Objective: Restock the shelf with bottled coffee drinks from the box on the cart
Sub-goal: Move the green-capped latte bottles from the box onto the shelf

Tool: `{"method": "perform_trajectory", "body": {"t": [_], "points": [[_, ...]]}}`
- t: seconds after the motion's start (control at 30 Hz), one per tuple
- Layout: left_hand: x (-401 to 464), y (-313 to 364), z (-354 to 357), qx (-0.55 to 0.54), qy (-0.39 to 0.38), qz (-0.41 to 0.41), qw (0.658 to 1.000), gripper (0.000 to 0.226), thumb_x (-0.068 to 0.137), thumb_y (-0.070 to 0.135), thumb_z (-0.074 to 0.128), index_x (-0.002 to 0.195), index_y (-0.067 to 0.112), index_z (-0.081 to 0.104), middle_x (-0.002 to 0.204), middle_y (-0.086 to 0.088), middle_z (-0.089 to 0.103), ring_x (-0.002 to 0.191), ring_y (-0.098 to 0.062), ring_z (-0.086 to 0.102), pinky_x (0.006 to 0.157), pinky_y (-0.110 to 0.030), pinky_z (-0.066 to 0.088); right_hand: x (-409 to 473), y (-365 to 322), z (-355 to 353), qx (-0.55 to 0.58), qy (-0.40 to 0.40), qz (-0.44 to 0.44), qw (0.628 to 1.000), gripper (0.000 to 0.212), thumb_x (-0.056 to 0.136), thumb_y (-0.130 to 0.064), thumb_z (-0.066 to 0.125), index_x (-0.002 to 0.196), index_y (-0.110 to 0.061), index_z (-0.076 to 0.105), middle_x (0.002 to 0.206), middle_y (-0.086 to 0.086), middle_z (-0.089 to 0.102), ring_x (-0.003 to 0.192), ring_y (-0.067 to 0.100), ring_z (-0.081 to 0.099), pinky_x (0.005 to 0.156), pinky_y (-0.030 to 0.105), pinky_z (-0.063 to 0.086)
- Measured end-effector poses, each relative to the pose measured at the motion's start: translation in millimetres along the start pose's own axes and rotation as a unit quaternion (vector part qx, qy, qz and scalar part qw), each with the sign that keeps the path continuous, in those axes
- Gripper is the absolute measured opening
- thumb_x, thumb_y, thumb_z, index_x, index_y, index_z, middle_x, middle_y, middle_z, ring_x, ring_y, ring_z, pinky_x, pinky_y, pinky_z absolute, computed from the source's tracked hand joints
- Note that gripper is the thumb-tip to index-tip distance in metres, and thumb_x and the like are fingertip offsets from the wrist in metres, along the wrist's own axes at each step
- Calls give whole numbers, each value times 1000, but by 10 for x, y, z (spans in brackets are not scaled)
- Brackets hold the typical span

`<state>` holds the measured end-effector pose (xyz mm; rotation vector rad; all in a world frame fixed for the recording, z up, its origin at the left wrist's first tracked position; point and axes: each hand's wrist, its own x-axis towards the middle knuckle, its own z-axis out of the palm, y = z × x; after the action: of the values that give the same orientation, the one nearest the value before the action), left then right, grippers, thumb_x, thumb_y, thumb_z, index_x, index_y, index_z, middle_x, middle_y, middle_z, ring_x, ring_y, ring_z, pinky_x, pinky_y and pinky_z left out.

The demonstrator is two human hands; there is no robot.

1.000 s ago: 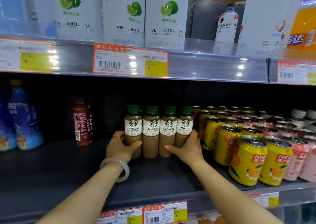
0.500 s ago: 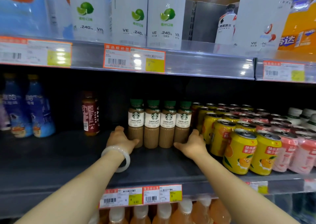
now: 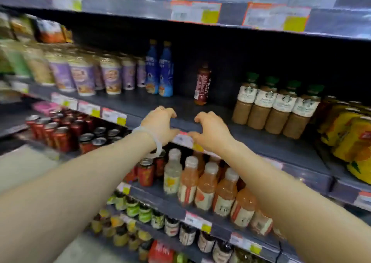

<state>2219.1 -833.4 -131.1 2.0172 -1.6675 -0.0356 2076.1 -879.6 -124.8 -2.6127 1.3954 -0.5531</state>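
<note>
Dark shelf (image 3: 200, 120), tilted in view. Standing on it: four coffee bottles (image 3: 275, 106) in a touching row, yellow cans (image 3: 349, 138) just right, brown bottle (image 3: 202, 84) and two blue bottles (image 3: 159, 70) left, apart.

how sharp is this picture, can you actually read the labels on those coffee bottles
Head view: motion-blurred throughout, so the coffee bottles show white labels with unreadable print; price tags on the upper shelf edge are smeared and glary; both hands, left hand and right hand, look soft-edged; shelf lines bow from the wide-angle lens.

Everything smears with motion blur, worst at the edges; glare whitens the price tags (image 3: 195, 11); shelf (image 3: 251, 138) recesses sit dark.
</note>
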Motion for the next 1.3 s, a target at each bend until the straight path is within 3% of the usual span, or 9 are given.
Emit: {"method": "perform_trajectory", "body": {"t": [0.17, 0.3, 0.4, 0.53, 0.67, 0.87, 1.03, 1.2, 1.3], "points": [[-942, -1105, -523, 96, -46, -146, 984, 49, 84, 31, 64, 128, 12, 50, 131, -13, 50, 124, -30, 47, 99, -32, 39, -154, -1241, 704, 8, -132, -155, 979, 48, 84, -34, 63, 122, -8, 49, 123, 18, 51, 116, 36, 49, 92, 38, 42], [-1886, -1886, -854, 116, -74, -303, 943, 20, 86, 27, 62, 102, 18, 56, 124, -9, 55, 114, -28, 53, 91, -32, 43, -497, -2160, 1235, 23, -236, -273, 932, 48, 84, -33, 63, 122, -8, 48, 123, 17, 49, 117, 34, 47, 92, 37, 41], [-2596, -2401, -1095, 121, -70, -404, 904, 43, 84, 29, 65, 121, 11, 53, 125, -11, 57, 115, -28, 54, 91, -30, 43, -782, -2772, 1553, 12, -276, -346, 896, 54, 85, -35, 62, 128, -7, 46, 130, 16, 48, 122, 32, 44, 96, 34, 39], [-3427, -2900, -1343, 108, -67, -498, 858, 43, 85, 30, 64, 121, 8, 56, 126, -12, 58, 117, -28, 54, 93, -30, 43, -1100, -3500, 1894, 6, -308, -411, 858, 55, 87, -36, 61, 131, -8, 45, 134, 16, 47, 123, 32, 44, 100, 36, 39], [-4144, -3332, -1429, 74, -90, -565, 817, 46, 86, 29, 65, 123, 4, 55, 128, -14, 58, 119, -26, 55, 96, -30, 43, -1391, -4139, 2271, -2, -355, -441, 825, 52, 86, -35, 62, 127, -7, 46, 130, 17, 48, 119, 32, 47, 95, 36, 40], [-4908, -3924, -1283, 29, -114, -635, 763, 41, 87, 29, 61, 120, 6, 53, 121, -11, 60, 111, -27, 57, 85, -30, 45, -1724, -4914, 3070, -22, -436, -431, 790, 49, 84, -35, 64, 120, -5, 50, 122, 16, 54, 110, 31, 54, 87, 37, 47], [-5273, -4418, -1046, -33, -100, -674, 731, 33, 87, 20, 56, 118, 7, 57, 106, -10, 63, 100, -25, 60, 79, -28, 45, -2005, -5309, 3757, -48, -507, -391, 767, 52, 88, -32, 60, 127, -1, 45, 129, 19, 53, 118, 33, 51, 94, 38, 44], [-5621, -4859, -790, -72, -72, -737, 668, 38, 84, 27, 59, 117, 10, 54, 116, -9, 62, 107, -28, 59, 82, -30, 47, -2317, -5545, 4351, -74, -554, -370, 742, 50, 88, -30, 59, 127, -3, 44, 133, 17, 51, 122, 31, 49, 95, 34, 41], [-5793, -4976, -571, -126, -56, -765, 629, 33, 80, 29, 61, 110, 13, 59, 111, -8, 65, 98, -26, 62, 74, -27, 48, -2495, -5597, 4612, -72, -599, -342, 721, 57, 88, -30, 61, 135, -5, 38, 138, 13, 47, 125, 29, 46, 100, 34, 42]]}}
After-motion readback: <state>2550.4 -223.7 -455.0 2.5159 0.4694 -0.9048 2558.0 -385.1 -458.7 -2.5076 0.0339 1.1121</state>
